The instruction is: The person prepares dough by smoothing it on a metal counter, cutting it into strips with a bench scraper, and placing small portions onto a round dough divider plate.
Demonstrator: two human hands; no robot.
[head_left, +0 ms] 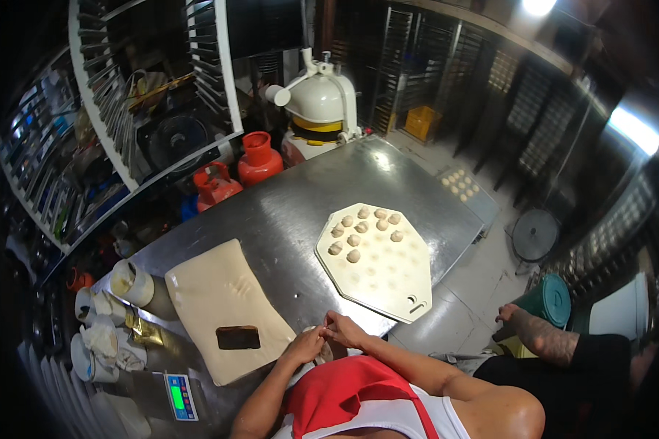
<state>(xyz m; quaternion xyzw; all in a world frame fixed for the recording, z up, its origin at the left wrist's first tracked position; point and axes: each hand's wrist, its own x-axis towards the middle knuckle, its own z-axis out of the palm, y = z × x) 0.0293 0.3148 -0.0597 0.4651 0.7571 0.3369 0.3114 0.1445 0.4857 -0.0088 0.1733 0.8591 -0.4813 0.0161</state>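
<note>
Where steel table (285, 219) ends, left hand (305, 344), right hand (344, 331) pinching dough piece (322, 350), grip unclear

The person wears a white sleeveless top with broad shoulder straps, and both arms are bare from shoulder to fingertip, with no sleeves, gloves, watch or bracelets to be seen. Over the front of the top lies a bright red piece of cloth, an apron bib or a scarf, with a red strap running from it across the white fabric toward one shoulder. The left hand (305, 344) and the right hand (344, 331) are both bare, and whether any rings are worn is too small to tell.
</note>
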